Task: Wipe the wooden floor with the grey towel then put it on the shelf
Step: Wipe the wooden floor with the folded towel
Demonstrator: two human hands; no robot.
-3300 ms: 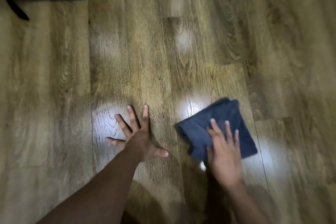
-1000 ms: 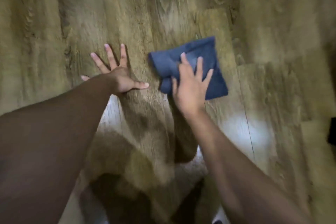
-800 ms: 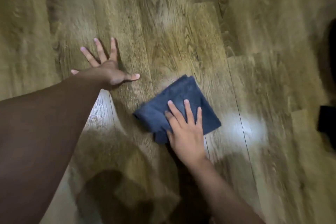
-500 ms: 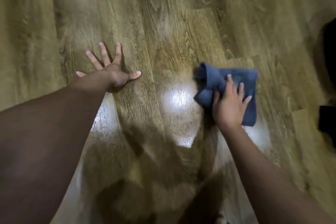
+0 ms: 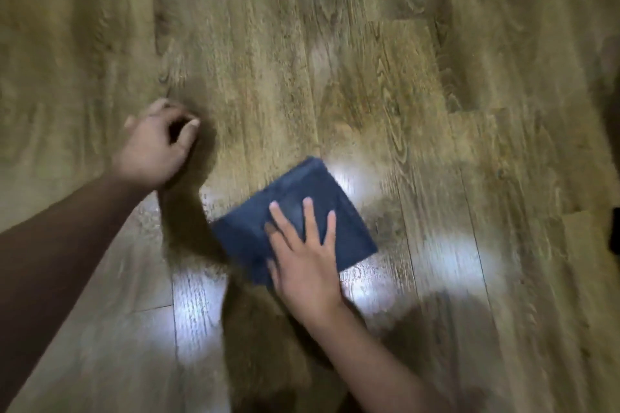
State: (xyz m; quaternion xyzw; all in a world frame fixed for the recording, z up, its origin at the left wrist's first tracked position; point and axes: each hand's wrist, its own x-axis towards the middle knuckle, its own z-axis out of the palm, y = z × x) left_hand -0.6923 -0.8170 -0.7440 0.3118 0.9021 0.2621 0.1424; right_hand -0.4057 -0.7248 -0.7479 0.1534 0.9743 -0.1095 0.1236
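Note:
The grey towel (image 5: 295, 208), folded into a dark bluish-grey square, lies flat on the wooden floor (image 5: 335, 60) near the middle of the view. My right hand (image 5: 307, 258) presses down on its near half with the palm flat and the fingers spread. My left hand (image 5: 157, 144) is to the left of the towel and apart from it, fingers curled in loosely, with nothing in it. No shelf is in view.
Bright light patches glare on the glossy planks around the towel. A dark object (image 5: 615, 235) shows at the right edge of the view. My shadow covers the floor below the towel.
My right hand has slid the towel back to the left and nearer to me. My left hand, flat with spread fingers before, has curled its fingers in.

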